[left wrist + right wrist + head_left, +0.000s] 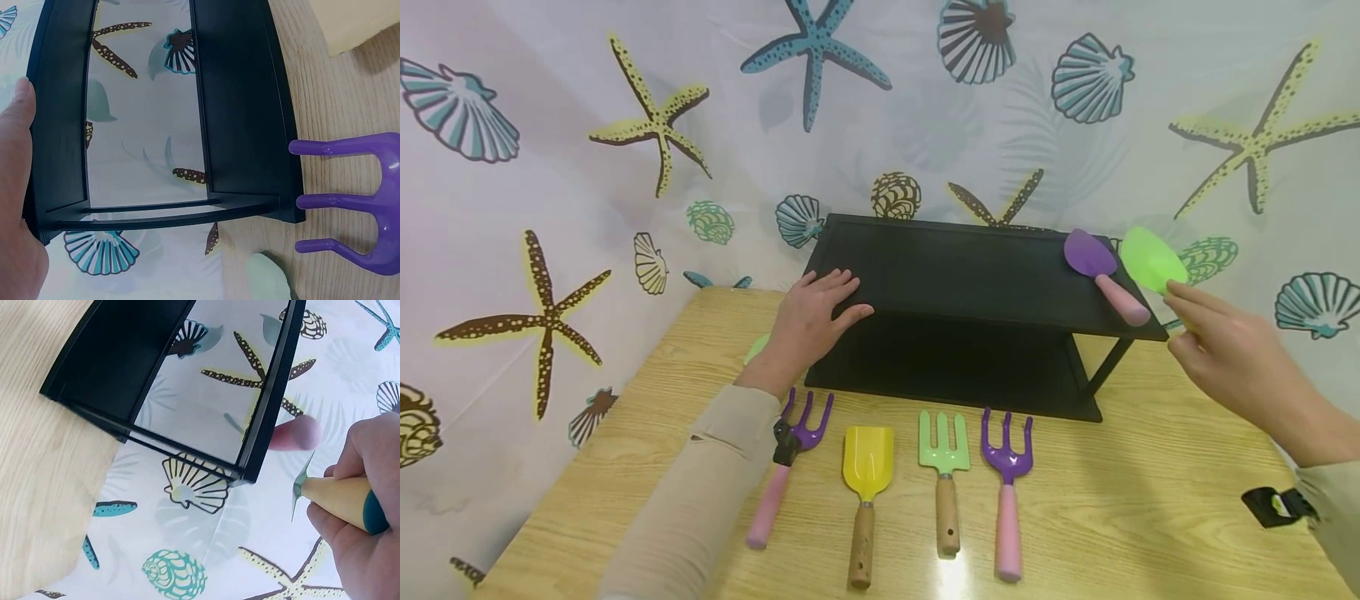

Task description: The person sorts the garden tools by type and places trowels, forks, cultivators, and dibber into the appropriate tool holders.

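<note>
A two-tier black shelf [947, 271] stands on the wooden table. My left hand [820, 312] rests on the left end of its upper board, fingers straight. Out past the right end, my right hand [1236, 342] holds a light green trowel [1152, 260] in the air; the right wrist view shows fingers curled round its yellow handle [340, 497] with a teal end. A purple trowel [1090, 254] lies on the upper board's right end, its pink handle [1123, 302] jutting toward the front edge.
In front of the shelf lie a purple fork [808, 435], a yellow shovel [868, 462], a green fork [945, 454] and another purple fork [1008, 460]. A pale green piece [267, 275] sits by the shelf's left end. Behind hangs a cloth [910, 117] with sea prints.
</note>
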### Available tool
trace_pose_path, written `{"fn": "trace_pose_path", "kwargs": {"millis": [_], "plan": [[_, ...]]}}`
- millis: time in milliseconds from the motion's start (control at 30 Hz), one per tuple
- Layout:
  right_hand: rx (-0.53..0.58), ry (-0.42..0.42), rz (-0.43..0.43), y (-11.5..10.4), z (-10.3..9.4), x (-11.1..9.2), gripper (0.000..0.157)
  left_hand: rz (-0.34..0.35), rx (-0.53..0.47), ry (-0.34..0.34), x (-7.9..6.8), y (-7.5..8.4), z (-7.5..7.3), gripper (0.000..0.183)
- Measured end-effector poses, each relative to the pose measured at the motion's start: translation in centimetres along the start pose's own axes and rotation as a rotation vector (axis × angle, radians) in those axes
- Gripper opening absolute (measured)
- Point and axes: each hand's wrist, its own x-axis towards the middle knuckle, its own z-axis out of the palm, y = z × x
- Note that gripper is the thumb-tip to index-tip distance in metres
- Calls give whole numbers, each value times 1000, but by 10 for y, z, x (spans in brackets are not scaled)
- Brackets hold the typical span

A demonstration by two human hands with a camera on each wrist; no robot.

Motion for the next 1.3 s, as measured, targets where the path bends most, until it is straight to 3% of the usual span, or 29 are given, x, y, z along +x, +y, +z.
{"fn": "trace_pose_path", "kwargs": {"millis": [367, 833, 1133, 1300], "plan": [[39, -59, -70, -28, 11, 33, 47, 7, 11, 2, 0, -2, 1, 61], [107, -249, -2, -67, 31, 76, 48, 11, 17, 5, 1, -2, 1, 61], [136, -269, 21, -80, 49, 95, 44, 14, -10, 12, 2, 0, 0, 59], [159, -231, 5, -87, 63, 109, 27, 6, -2, 12, 1, -1, 0, 60]]}}
